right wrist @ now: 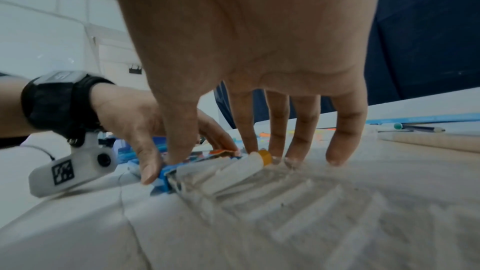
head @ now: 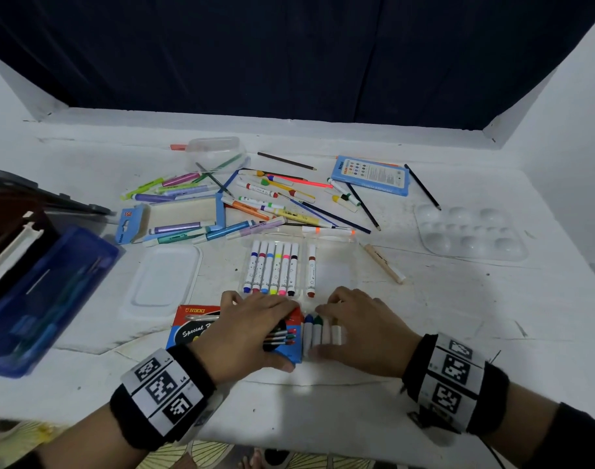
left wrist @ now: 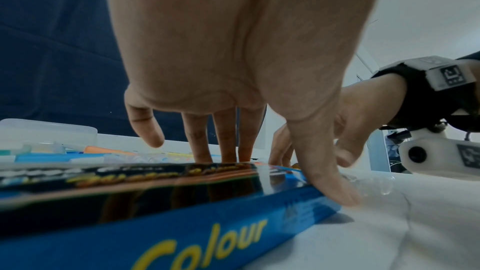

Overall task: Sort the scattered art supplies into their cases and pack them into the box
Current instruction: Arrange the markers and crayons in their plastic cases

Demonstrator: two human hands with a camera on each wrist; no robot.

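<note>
The left hand (head: 255, 328) lies flat-fingered on the blue carton (head: 201, 328) at the near table (head: 323, 407) edge, thumb hooked on its near side, pinning it. Just right, the right hand (head: 364, 330) presses straight fingers on a row of markers (head: 321, 330) poking out of the carton's open end; it grasps nothing. This looks like sliding that row home. To do it well, I judge the left hand should hold the carton still while the right pushes all the markers together, level and parallel, so none rides up or jams at the mouth.

Beyond the hands, a clear tray (head: 333, 265) holds seven more markers; farther off lie scattered pens (head: 174, 191), pencils and a palette (head: 468, 231).

Only the head view shows that spread. The left wrist view alone shows the carton's side lettering (left wrist: 207, 247). The right wrist view alone shows an orange cap (right wrist: 265, 156) under the fingertips.
</note>
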